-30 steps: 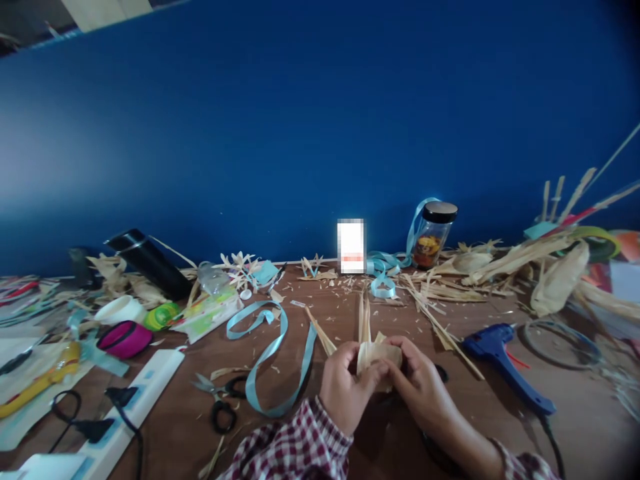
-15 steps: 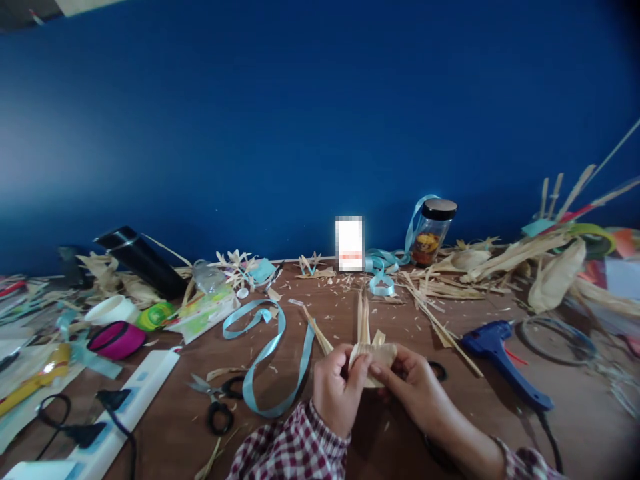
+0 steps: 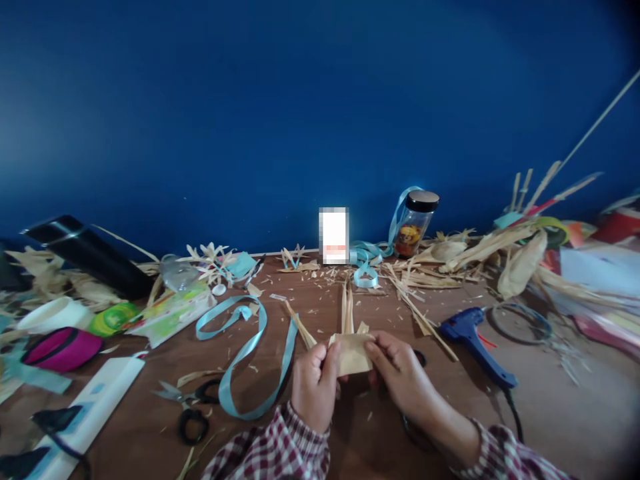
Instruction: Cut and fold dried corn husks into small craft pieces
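Note:
A pale, flat piece of corn husk [image 3: 354,355] is stretched between my two hands, above the brown table. My left hand [image 3: 316,383] pinches its left edge, thumb on top. The right edge is gripped between thumb and fingers of my right hand [image 3: 400,367]. Just behind the piece, narrow husk strips [image 3: 347,307] lie pointing toward the wall, and another husk strip [image 3: 300,323] lies by my left hand. A light blue ribbon [image 3: 225,393] curls on the table to the left. Something with a black loop [image 3: 419,359] is mostly hidden behind my right hand.
Scissors [image 3: 187,403] with black handles lie open at left, near a white power strip [image 3: 107,393]. At right are a blue glue gun [image 3: 477,343] with its cord and a wire coil [image 3: 520,325]. A lidded jar [image 3: 415,223] and husk scraps [image 3: 425,275] line the blue wall.
My thumbs have moved apart to the piece's two edges, so its flat face now shows between them. The whole scene has shifted left as the head view turned right.

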`<state>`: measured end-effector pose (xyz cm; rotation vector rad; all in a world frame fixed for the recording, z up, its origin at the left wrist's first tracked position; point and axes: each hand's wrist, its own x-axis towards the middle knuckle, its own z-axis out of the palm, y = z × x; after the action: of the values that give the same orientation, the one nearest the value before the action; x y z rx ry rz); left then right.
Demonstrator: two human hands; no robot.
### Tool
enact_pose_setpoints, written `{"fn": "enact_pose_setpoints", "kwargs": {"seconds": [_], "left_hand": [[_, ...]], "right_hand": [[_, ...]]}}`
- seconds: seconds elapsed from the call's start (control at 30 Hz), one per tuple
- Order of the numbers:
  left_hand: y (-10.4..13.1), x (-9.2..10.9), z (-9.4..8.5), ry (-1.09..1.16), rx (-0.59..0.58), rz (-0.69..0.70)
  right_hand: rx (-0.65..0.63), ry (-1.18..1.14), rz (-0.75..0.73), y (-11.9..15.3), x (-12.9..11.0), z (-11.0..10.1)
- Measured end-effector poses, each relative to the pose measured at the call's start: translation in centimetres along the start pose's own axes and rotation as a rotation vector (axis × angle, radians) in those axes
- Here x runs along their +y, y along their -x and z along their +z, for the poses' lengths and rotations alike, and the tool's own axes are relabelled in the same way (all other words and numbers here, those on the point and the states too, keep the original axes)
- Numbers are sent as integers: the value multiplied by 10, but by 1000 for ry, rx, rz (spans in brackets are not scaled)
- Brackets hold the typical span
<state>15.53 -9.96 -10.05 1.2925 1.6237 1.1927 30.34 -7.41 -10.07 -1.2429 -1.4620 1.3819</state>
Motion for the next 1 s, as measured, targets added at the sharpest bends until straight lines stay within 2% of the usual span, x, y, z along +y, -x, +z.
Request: {"fn": "enact_pose_setpoints", "kwargs": {"seconds": [0.13,0.3,0.4,0.53,0.63,0.7,0.77,0.87,1.0], "left_hand": [[4,1,2,82,-72,-121],[4,0,0,87,-116,-123],[3,-3,-2,3,-76,-10],[2,-9,-5,-176,50,294],[1,-11,-8,-230,-47,416],[0,-11,-11,-245,-161,464],[-2,-9,-12,-246,-219,500],[-3,-5,-14,-206,-170,510],[-3,-4,-14,-179,-61,441]], "right_hand": [[44,-6,-10,2,1,0],[63,47,29,1,3,-1],[41,27,71,-1,3,-1],[59,-20,114,-3,5,-2],[64,-65,105,-4,7,-4],[61,-84,85,-4,7,-5],[65,-73,53,-5,6,-6],[68,-58,10,-4,2,-8],[-9,-149,-2,-4,-1,-7]]}}
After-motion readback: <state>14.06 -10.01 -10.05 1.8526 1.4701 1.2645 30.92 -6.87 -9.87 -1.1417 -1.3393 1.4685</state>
